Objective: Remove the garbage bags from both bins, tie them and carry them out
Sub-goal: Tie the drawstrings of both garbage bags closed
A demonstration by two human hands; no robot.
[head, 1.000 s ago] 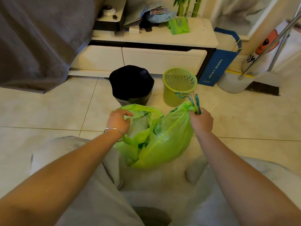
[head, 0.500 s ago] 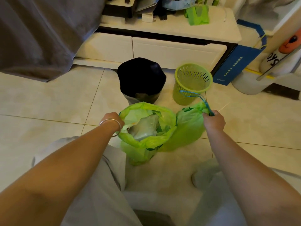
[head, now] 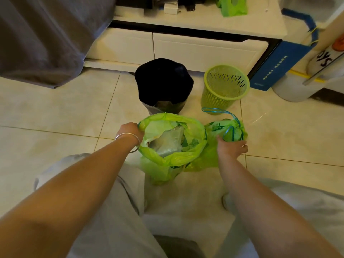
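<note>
A green garbage bag (head: 173,159) stands on the tiled floor between my knees, its mouth open with pale rubbish inside. My left hand (head: 130,132), a silver bangle on the wrist, grips the bag's left rim. To the right is a bunched green part (head: 232,131) with a loose blue drawstring loop (head: 217,110); whether it belongs to the same bag I cannot tell. My right hand (head: 230,148) cups this bunch from the near side, thumb on its left and fingers round its right. Behind stand a bin lined with a black bag (head: 163,82) and a bare green mesh bin (head: 226,84).
A low white cabinet (head: 204,51) runs along the back, a grey cloth (head: 46,38) hangs at the left, and a blue paper bag (head: 279,62) and a white container (head: 290,90) stand at the right. My grey-trousered knees fill the bottom of the view.
My right hand has let go of the raised blue drawstring and dropped onto the bunched green part. The drawstring loop now lies loose. My left hand keeps its hold on the rim.
</note>
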